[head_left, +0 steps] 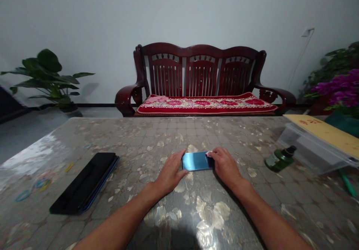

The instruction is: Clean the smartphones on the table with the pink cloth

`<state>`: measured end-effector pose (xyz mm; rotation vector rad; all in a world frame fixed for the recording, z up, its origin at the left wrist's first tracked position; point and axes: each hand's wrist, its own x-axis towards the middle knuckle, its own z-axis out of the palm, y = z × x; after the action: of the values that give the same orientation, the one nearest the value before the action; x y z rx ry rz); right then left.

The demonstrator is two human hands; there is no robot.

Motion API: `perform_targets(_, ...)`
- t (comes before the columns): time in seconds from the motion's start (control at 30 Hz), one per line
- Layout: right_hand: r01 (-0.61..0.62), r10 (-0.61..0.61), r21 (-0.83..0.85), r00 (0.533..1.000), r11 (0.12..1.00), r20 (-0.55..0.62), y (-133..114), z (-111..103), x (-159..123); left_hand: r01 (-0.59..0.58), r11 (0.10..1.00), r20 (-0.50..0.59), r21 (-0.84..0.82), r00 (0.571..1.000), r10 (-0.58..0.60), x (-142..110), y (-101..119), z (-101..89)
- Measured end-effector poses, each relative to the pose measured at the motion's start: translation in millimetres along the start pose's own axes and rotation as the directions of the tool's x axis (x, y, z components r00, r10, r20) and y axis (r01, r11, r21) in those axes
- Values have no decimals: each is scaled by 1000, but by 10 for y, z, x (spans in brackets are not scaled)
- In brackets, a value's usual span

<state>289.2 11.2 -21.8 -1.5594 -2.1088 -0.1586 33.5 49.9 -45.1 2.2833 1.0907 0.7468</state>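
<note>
The phone (198,161) lies flat on the table (126,130), just below the middle of the frame, its long side running left to right. The left hand (171,170) steadies its left end, thumb at the near corner and fingers at the far one, so the grip spans the phone's narrow width. The right hand (226,166) is at the other end, fingertips closed on a small pale cloth (209,154) that seems to touch the phone's upper right corner; most of the cloth is hidden by the fingers.

The work on this phone looks underway rather than finished, since the cloth is at its surface. How much of that surface has been gone over, I cannot tell; the left part shows a bright, even reflection. The stack of dark devices (86,182) at lower left lies untouched, and whether those are done or waiting does not show. The green bottle (279,159) at right is out of both hands, so any use of it is not happening now
</note>
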Motion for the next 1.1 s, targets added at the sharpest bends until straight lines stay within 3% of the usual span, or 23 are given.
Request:
perform_targets(0.07,11,-11,2,1000,1000,21,-15,-2,25,-4,1000,-2,-5,1000,4,1,-2,5)
perform_targets(0.23,165,-169,51,981,985,97,-192,6,48,0,1000,-22,-15,1000,0,3,-4,24)
perform_targets(0.47,8,-3,-27,985,1000,173,-87,-69,152,31,999,-24,-27,999,-31,16,-12,28)
perform_targets(0.6,66,-66,11,976,998,209,-263,-5,242,33,999,-30,-27,999,-34,22,-15,31)
perform_targets(0.73,164,-170,49,966,985,194,-381,88,304,24,999,-40,-37,999,-26,30,-8,34)
perform_targets(0.93,87,-91,36,988,996,127,-362,147,363,62,998,-49,-26,997,-64,45,28,8)
perform_targets(1.1,216,-227,82,959,973,167,-511,166,390,67,997,-60,-39,996,-69,53,31,12)
